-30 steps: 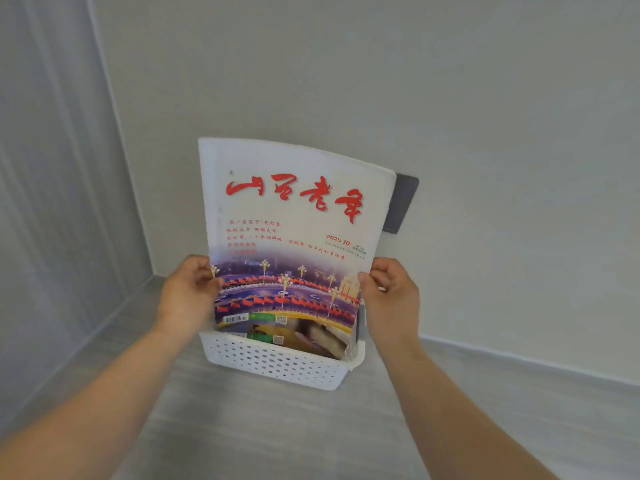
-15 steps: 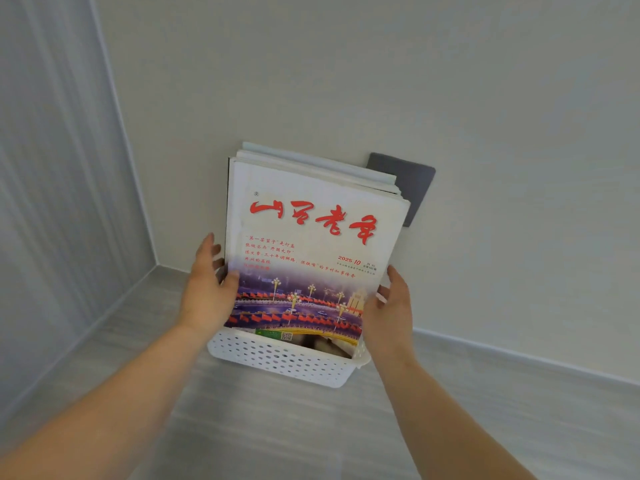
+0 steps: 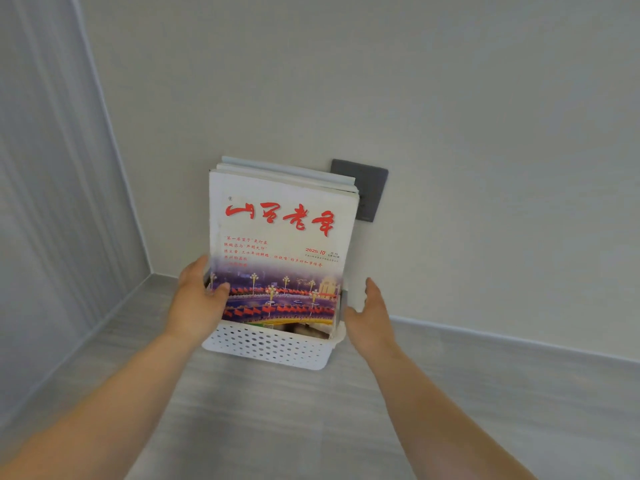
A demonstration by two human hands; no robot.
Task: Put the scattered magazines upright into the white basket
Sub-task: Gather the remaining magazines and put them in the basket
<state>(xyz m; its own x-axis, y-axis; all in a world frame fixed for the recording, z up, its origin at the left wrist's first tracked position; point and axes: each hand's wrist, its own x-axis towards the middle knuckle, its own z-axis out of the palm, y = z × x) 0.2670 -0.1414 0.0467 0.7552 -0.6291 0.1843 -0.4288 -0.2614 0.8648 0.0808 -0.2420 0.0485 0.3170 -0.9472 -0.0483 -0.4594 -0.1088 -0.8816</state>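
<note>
Several glossy paper magazines are seen standing upright, long axis vertical, in the white perforated plastic basket, steadied at the left edge by the left hand, while the open, empty right hand is held just beside.

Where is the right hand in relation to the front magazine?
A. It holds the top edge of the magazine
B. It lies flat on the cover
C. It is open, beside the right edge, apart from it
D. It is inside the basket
C: the right hand is open beside the front magazine, with a gap showing between them.
</note>
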